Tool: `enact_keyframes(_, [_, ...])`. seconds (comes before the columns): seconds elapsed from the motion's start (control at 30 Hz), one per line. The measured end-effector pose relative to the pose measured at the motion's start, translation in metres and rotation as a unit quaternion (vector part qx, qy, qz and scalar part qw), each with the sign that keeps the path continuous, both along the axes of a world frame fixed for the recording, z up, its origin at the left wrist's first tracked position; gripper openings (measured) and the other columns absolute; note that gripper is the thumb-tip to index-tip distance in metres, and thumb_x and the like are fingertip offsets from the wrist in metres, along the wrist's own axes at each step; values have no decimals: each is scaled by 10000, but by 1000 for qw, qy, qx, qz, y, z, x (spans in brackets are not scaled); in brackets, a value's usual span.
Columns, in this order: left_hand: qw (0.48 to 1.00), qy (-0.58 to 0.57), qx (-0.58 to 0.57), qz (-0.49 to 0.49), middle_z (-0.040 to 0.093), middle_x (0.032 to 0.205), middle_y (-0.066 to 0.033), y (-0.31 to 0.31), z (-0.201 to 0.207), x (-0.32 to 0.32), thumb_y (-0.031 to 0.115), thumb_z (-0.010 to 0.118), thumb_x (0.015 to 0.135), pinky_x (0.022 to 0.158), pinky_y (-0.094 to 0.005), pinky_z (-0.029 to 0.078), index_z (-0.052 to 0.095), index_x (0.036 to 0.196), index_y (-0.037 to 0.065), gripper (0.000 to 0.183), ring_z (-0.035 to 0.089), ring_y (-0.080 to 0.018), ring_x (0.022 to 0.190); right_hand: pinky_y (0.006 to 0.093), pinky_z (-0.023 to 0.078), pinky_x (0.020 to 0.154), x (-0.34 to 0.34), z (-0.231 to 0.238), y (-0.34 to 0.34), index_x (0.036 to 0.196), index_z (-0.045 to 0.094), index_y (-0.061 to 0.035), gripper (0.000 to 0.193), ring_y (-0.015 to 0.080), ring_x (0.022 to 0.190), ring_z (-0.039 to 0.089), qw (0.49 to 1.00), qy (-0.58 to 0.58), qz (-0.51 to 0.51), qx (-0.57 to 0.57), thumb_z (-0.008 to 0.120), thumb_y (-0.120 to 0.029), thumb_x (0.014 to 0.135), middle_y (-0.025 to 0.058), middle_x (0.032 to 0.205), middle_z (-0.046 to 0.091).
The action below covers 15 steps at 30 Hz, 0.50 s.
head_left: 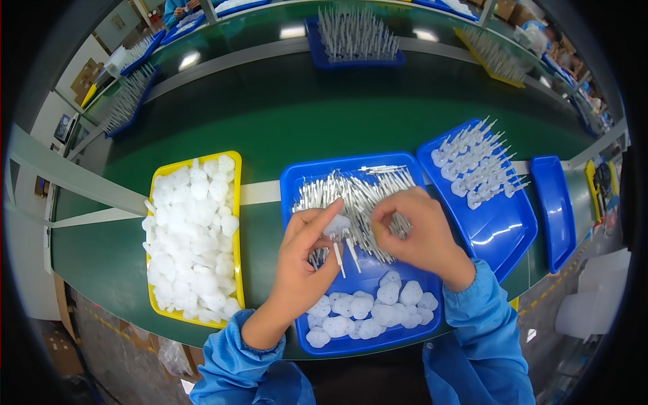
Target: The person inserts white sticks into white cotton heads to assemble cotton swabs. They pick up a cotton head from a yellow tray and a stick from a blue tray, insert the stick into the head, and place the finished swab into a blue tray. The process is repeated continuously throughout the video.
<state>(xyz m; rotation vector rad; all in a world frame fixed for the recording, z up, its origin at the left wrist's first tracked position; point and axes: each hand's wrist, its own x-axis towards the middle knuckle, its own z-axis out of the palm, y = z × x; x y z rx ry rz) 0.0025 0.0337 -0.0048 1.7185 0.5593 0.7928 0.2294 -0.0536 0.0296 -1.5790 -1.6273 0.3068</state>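
Blue plastic for the central tray [324, 165], set on the green bench [236, 128]; inside, a dense bed of slim white rods [331, 192] across the far part and a loose layer of white lobed discs [361, 307] along the near end. Over the middle of the central tray, the left hand [304, 253], pinching a translucent lobed piece [337, 225] between thumb and fingers, with two thin rods [352, 253] pointing from the piece toward the near end. Over the right part of the central tray, the right hand [418, 226], thumb and fingertips curled together above the bed of rods; whether gripping one, cannot tell. Left of the central tray, a yellow tray [237, 270] heaped with white rounded pieces [192, 236]. Just right of the central tray, an angled blue tray [496, 236], holding rows of rod-bearing lobed pieces [466, 162] at the far end. Farther right, a narrow blue tray [557, 209]. Well beyond the central tray, a far blue tray [358, 62] crowded with upright white rods [358, 34].
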Motion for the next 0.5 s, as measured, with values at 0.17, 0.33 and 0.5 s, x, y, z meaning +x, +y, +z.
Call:
enact_keyframes(0.17, [999, -10, -31, 22, 681, 1183, -105, -10, 6, 7, -109, 766, 916, 906, -307, 644, 690, 1554, 99, 676, 705, -195, 1048, 359, 582, 730, -14, -6, -12, 1120, 822, -113, 307, 212, 834, 751, 994, 76, 71, 29, 852, -15, 830, 41, 919, 769])
enact_keyframes(0.33, [999, 2, 44, 25, 689, 1174, -106, -8, 10, 1, -118, 780, 909, 841, -281, 671, 730, 1480, 53, 599, 717, -168, 1015, 319, 562, 578, -22, -8, -19, 1098, 824, -97, 299, 186, 700, 725, 995, 98, 18, 31, 853, 8, 819, 39, 873, 745])
enact_keyframes(0.5, [998, -8, 20, 58, 657, 1244, -95, -10, 12, 1, -164, 728, 940, 899, -258, 650, 721, 1446, -10, 530, 710, -155, 1115, 282, 544, 548, -18, -9, -19, 1079, 849, -47, 263, 172, 564, 673, 997, 9, 15, 76, 888, -1, 823, 65, 772, 760])
